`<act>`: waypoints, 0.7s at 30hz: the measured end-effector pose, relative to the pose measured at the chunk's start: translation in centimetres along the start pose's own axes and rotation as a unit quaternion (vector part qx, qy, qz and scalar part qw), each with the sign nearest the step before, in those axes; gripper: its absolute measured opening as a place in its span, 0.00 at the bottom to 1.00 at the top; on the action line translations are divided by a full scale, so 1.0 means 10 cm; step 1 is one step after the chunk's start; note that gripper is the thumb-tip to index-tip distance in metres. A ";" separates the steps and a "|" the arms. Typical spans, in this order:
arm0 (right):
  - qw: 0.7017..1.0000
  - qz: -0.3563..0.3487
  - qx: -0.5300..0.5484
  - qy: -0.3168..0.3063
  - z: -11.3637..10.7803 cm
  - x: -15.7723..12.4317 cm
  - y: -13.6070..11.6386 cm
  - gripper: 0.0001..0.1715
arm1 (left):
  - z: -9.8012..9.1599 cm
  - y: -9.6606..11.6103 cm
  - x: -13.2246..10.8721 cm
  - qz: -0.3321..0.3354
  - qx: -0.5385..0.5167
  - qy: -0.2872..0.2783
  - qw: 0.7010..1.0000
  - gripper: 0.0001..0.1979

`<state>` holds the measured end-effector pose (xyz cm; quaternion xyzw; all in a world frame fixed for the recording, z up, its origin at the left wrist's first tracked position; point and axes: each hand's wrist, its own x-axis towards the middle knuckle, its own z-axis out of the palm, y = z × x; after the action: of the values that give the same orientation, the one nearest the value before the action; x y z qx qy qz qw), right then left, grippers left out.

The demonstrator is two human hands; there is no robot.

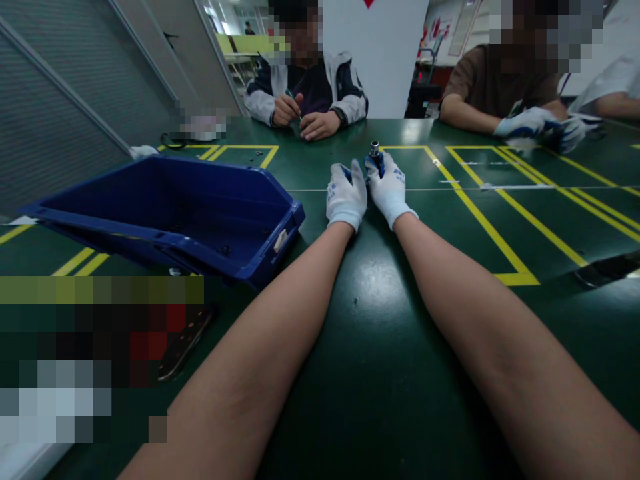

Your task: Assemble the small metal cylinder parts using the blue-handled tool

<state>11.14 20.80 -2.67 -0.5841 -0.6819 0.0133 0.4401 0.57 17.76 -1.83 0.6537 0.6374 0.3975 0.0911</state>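
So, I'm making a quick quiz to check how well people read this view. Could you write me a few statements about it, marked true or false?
1. The right hand grips a dark object with a shiny metal tip. True.
2. The blue bin stands to the right of both hands. False: it stands to their left.
3. The left hand wears a glove, as the right does. True.
4. The shiny metal tip points down at the table. False: it points up.
5. Yellow lines mark the table's surface. True.
6. The co-worker straight across wears gloves. False: that person's hands are bare.
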 end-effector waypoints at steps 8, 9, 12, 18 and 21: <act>1.000 -0.020 0.018 -0.005 -0.01 -0.01 -0.05 0.31 | -0.08 0.07 -0.06 -0.018 -0.010 -0.020 1.000 0.27; 1.000 -0.014 0.018 -0.001 0.01 0.00 -0.05 0.32 | -0.08 0.07 -0.06 -0.018 -0.006 -0.023 1.000 0.27; 1.000 -0.003 0.016 -0.011 0.05 0.01 -0.03 0.32 | -0.11 0.07 -0.06 -0.011 0.008 -0.040 0.999 0.26; 0.997 -0.032 0.008 -0.073 -0.01 0.00 0.04 0.29 | -0.16 0.08 -0.08 -0.009 0.032 -0.049 0.998 0.26; 0.992 -0.048 0.002 -0.116 -0.04 -0.03 0.07 0.29 | -0.17 0.08 -0.09 -0.010 0.037 -0.046 0.998 0.27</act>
<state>11.87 20.54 -2.97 -0.5446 -0.7554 0.0614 0.3593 0.21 16.12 -0.56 0.6678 0.6534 0.3423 0.0993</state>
